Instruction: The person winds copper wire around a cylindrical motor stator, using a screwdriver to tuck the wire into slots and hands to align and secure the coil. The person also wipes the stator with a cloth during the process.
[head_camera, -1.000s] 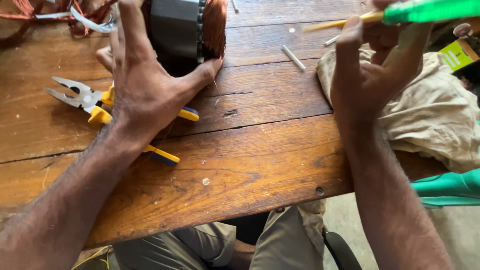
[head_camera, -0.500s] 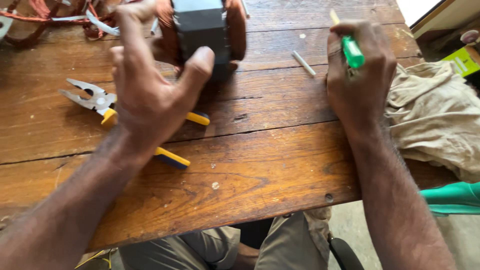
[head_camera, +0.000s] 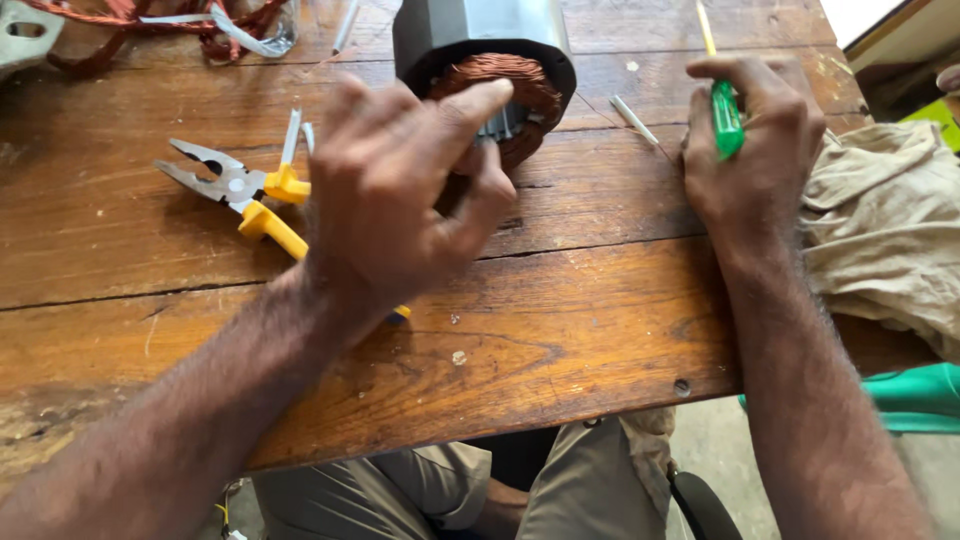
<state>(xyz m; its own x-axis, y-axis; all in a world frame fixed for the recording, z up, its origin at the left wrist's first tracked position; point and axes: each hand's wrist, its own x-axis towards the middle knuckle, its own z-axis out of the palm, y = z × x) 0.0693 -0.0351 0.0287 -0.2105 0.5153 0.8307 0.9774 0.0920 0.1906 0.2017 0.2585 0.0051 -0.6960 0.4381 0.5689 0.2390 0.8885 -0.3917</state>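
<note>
A dark grey motor stator (head_camera: 470, 35) with copper windings (head_camera: 515, 80) lies on its side on the wooden table (head_camera: 560, 330), its open end facing me. My left hand (head_camera: 395, 195) is in front of that end, fingers spread and touching the copper coil. My right hand (head_camera: 755, 140) rests on the table to the right, closed around a green-handled screwdriver (head_camera: 725, 115) whose yellowish shaft points away from me. Yellow-handled pliers (head_camera: 235, 195) lie just left of my left hand, jaws apart.
Loose red-brown wire (head_camera: 130, 20) and a metal bracket (head_camera: 25, 35) lie at the far left. A beige cloth (head_camera: 885, 220) hangs over the table's right edge. Small white sticks (head_camera: 632, 118) lie near the stator. A green object (head_camera: 915, 395) sits below right. My knees show under the table.
The stator has turned so its copper-wound open end faces me. My left hand shifted from gripping its side to its front. My right hand lowered onto the table with the screwdriver.
</note>
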